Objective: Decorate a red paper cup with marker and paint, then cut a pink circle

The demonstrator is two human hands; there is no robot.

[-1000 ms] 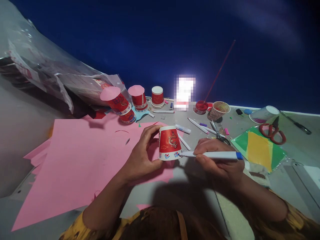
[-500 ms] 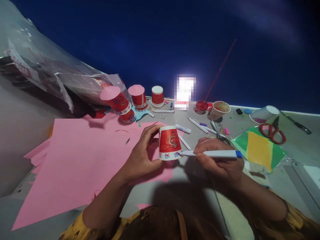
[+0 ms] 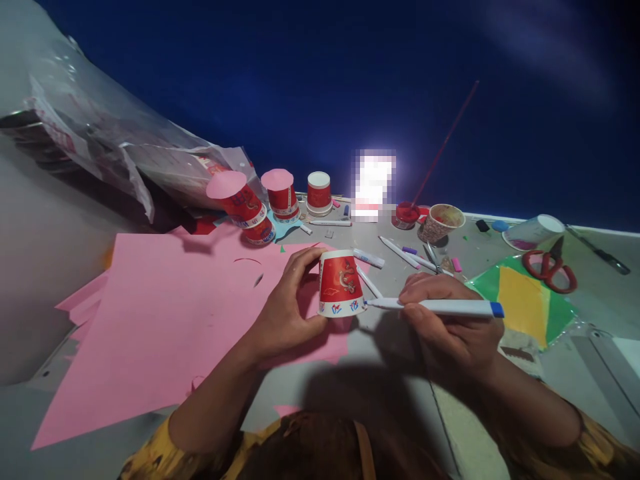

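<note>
Upside down in my left hand (image 3: 287,310) is a red and white paper cup (image 3: 341,283) with a gold dragon on its side. My fingers wrap behind it and the thumb supports its rim. Blue and red marks run along the white rim band. My right hand (image 3: 453,317) grips a white marker pen (image 3: 445,307) with a blue end, its tip at the right edge of the cup's rim; whether it touches I cannot tell. Beneath the left hand lies a large pink paper sheet (image 3: 165,320).
Pink-topped cups (image 3: 277,193) and a plain upturned cup (image 3: 319,193) stand at the back. A red paint jar (image 3: 406,215) holds a thin stick. Further right are a patterned cup (image 3: 440,223), red-handled scissors (image 3: 549,272) and a yellow sheet (image 3: 523,303). Several loose markers (image 3: 399,251) lie mid-table.
The marker and my right hand have shifted slightly right, so the tip is now at the rim's edge. My left hand still holds the cup. The whole view has drifted a little.
</note>
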